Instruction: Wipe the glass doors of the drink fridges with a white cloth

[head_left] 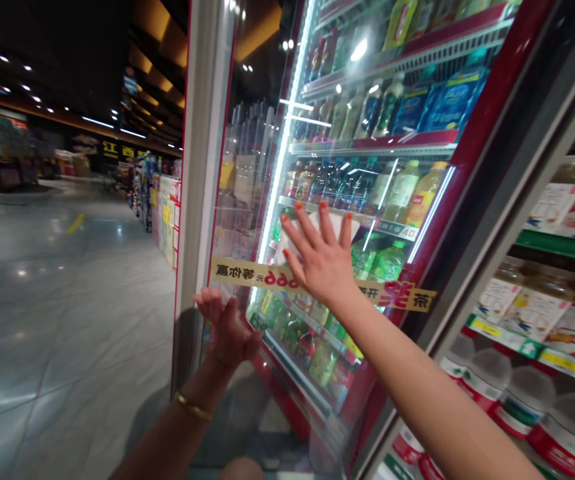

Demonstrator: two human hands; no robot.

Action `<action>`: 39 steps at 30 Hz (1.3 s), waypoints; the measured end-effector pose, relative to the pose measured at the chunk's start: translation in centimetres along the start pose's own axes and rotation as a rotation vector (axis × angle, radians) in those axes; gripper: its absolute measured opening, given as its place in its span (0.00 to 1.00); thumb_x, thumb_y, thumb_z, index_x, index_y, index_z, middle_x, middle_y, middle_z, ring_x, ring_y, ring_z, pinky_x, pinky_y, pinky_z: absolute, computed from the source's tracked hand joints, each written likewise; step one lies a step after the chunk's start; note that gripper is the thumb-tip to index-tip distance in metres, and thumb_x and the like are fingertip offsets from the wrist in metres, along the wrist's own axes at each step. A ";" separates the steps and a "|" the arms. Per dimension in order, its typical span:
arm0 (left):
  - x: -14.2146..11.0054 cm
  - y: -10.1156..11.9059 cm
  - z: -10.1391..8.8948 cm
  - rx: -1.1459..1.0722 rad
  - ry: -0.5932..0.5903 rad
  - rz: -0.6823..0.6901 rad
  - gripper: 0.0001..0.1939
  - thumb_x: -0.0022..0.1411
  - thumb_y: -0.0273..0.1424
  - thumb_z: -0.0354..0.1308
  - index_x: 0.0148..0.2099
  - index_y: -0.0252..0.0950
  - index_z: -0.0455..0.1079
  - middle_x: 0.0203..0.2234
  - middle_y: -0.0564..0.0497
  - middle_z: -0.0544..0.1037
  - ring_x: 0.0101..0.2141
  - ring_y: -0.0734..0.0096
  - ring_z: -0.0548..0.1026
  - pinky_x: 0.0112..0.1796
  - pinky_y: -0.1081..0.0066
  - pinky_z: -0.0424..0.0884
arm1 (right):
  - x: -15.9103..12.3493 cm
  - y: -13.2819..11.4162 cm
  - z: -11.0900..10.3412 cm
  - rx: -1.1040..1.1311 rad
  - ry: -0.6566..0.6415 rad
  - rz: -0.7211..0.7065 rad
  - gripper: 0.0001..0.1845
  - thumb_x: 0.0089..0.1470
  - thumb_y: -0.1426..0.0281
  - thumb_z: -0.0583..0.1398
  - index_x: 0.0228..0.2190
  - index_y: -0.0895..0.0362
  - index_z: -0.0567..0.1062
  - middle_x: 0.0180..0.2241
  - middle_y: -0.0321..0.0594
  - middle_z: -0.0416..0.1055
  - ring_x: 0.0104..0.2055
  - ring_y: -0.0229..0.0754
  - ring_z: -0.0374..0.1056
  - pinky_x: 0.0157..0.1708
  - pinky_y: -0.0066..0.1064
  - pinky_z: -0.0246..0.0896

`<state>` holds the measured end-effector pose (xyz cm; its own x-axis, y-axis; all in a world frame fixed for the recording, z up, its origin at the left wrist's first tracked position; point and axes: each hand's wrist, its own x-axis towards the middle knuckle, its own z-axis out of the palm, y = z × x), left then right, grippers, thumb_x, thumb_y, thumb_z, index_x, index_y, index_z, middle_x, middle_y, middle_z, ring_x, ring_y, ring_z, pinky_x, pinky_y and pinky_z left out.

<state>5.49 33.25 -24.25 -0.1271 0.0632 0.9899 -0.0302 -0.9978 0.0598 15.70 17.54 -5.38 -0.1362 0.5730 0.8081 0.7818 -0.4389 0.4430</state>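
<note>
My right hand (325, 263) lies flat with fingers spread against the glass door (240, 220) of a lit drinks fridge. A white patch (335, 227), perhaps a cloth or paper, shows behind its fingers, partly hidden by them. Lower left, my left hand (227, 327) has its fingers curled at the grey edge frame (197, 200) of the door. A gold bangle (192, 407) circles the left wrist. Between both hands runs a beige printed strip (247, 272) on the glass, its lettering mirrored.
Behind the glass, bottles (402, 190) stand on several fridge shelves. To the right are open shelves with boxed drinks (522, 307) and red-and-white tubs (562, 427). Shiny tiled floor (77, 320) stretches left towards a row of stacked goods (165, 213).
</note>
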 end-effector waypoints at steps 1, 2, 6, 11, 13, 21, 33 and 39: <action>0.2 0.0 -0.2 0.005 0.001 0.016 0.42 0.76 0.49 0.44 0.84 0.46 0.39 0.84 0.48 0.29 0.82 0.49 0.27 0.78 0.33 0.24 | 1.2 -0.3 -0.1 -0.008 0.032 0.100 0.36 0.76 0.59 0.53 0.79 0.43 0.53 0.82 0.35 0.48 0.86 0.63 0.34 0.79 0.78 0.21; 0.4 0.0 -0.4 0.008 0.005 0.033 0.41 0.75 0.47 0.44 0.84 0.46 0.39 0.84 0.48 0.30 0.82 0.49 0.28 0.78 0.33 0.24 | 2.1 -1.0 -0.1 -0.011 0.046 0.138 0.36 0.77 0.59 0.53 0.79 0.43 0.53 0.82 0.35 0.47 0.86 0.64 0.33 0.79 0.79 0.21; 1.7 0.5 -1.0 0.025 -0.016 0.078 0.43 0.73 0.39 0.47 0.85 0.45 0.39 0.84 0.50 0.32 0.82 0.51 0.30 0.79 0.32 0.28 | -1.1 -3.1 0.9 -0.005 -0.045 -0.232 0.33 0.78 0.55 0.50 0.78 0.41 0.57 0.82 0.27 0.49 0.86 0.54 0.36 0.83 0.67 0.27; 3.7 1.9 -0.5 0.157 -0.166 0.143 0.43 0.71 0.35 0.61 0.83 0.47 0.52 0.83 0.47 0.47 0.82 0.50 0.38 0.80 0.40 0.30 | -12.6 5.3 -0.8 -0.138 -0.051 0.073 0.37 0.76 0.57 0.53 0.79 0.35 0.51 0.82 0.29 0.49 0.86 0.58 0.35 0.81 0.75 0.29; 4.2 2.3 -0.1 0.226 -0.205 0.161 0.41 0.74 0.39 0.60 0.83 0.44 0.52 0.81 0.43 0.52 0.82 0.49 0.42 0.80 0.38 0.31 | -13.1 8.6 -1.6 -0.172 0.050 0.501 0.39 0.76 0.60 0.50 0.81 0.43 0.43 0.84 0.42 0.42 0.86 0.67 0.31 0.75 0.85 0.34; 4.4 2.2 0.0 0.207 -0.217 0.076 0.36 0.78 0.41 0.53 0.82 0.46 0.53 0.78 0.42 0.57 0.81 0.46 0.46 0.77 0.29 0.36 | -15.2 0.8 0.9 -0.072 0.017 0.005 0.32 0.73 0.55 0.56 0.74 0.30 0.64 0.79 0.19 0.57 0.86 0.49 0.34 0.83 0.61 0.29; 4.8 3.1 -0.9 0.205 -0.286 0.016 0.40 0.76 0.45 0.54 0.83 0.53 0.47 0.81 0.47 0.52 0.81 0.39 0.45 0.73 0.19 0.37 | -19.0 -0.8 2.1 -0.129 0.064 0.252 0.36 0.71 0.59 0.56 0.76 0.36 0.62 0.82 0.23 0.47 0.86 0.53 0.29 0.83 0.63 0.31; 4.8 3.3 -0.9 0.203 -0.293 -0.005 0.43 0.73 0.42 0.58 0.83 0.56 0.46 0.81 0.48 0.53 0.80 0.32 0.48 0.71 0.13 0.37 | -22.4 2.9 0.8 -0.167 0.227 0.534 0.43 0.73 0.67 0.48 0.82 0.47 0.40 0.84 0.40 0.33 0.85 0.59 0.19 0.80 0.77 0.26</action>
<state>3.85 30.33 -19.47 0.1629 0.0882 0.9827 0.1712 -0.9834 0.0599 21.55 4.01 -22.46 0.1080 0.0891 0.9901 0.6743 -0.7384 -0.0070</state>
